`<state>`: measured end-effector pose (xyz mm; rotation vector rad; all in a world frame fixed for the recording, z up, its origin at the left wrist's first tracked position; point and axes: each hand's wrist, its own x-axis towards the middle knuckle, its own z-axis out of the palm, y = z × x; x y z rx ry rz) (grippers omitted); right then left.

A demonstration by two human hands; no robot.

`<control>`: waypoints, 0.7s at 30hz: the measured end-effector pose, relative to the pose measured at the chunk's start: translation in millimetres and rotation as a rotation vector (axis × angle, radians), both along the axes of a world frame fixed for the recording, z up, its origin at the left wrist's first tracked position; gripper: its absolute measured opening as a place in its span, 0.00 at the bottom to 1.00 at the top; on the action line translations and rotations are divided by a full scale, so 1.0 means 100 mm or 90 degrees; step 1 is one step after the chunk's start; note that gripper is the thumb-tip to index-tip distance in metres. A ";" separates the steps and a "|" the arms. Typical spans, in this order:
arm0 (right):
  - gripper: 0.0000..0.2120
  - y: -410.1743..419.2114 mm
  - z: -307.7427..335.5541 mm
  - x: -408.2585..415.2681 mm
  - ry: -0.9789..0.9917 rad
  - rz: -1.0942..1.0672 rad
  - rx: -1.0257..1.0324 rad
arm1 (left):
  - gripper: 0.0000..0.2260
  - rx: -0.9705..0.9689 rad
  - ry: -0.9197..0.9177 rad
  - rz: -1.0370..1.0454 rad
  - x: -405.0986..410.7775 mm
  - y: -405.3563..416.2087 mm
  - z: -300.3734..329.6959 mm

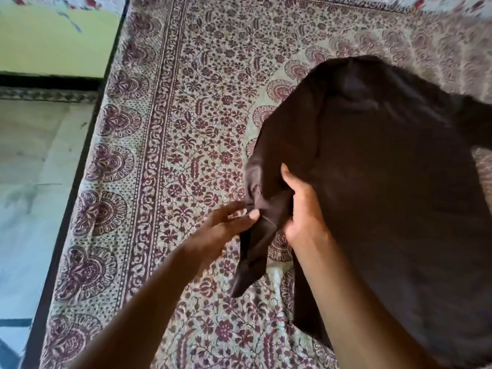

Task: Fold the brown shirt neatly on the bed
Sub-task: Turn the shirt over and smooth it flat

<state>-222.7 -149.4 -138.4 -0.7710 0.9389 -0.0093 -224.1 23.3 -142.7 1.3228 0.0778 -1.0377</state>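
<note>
Both my hands are on the shirt's sleeve, on the bed.

Head view: I see the shirt (386, 182) spread dark brown over the right part of the bed (186, 102), its sleeve (255, 243) trailing down toward me. My left hand (221, 227) pinches the sleeve between thumb and fingers. My right hand (300, 209) grips the cloth just beside it, thumb up and fingers curled under the fabric. Left of the bed lies pale floor (32, 182).

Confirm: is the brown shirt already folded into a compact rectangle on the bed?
No: the brown shirt lies spread open over the bedspread, while the left hand and right hand grip its bunched sleeve.
</note>
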 end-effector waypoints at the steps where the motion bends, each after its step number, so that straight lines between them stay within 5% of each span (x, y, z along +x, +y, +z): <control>1: 0.18 -0.02 0.01 0.09 -0.012 -0.014 -0.019 | 0.16 0.008 -0.048 -0.023 0.08 0.05 -0.03; 7: 0.27 -0.13 -0.01 0.64 0.011 -0.130 -0.028 | 0.15 0.165 -0.284 0.027 0.83 0.60 0.22; 12: 0.21 -0.17 -0.14 1.14 0.063 -0.246 -0.010 | 0.14 0.249 -0.269 -0.052 1.71 1.02 0.33; 17: 0.22 0.03 -0.20 1.78 0.092 -0.273 -0.018 | 0.18 0.556 -0.548 -0.094 2.56 1.32 0.18; 21: 0.22 0.13 -0.30 1.99 0.090 -0.268 0.008 | 0.17 0.643 -0.629 -0.048 2.98 1.47 0.07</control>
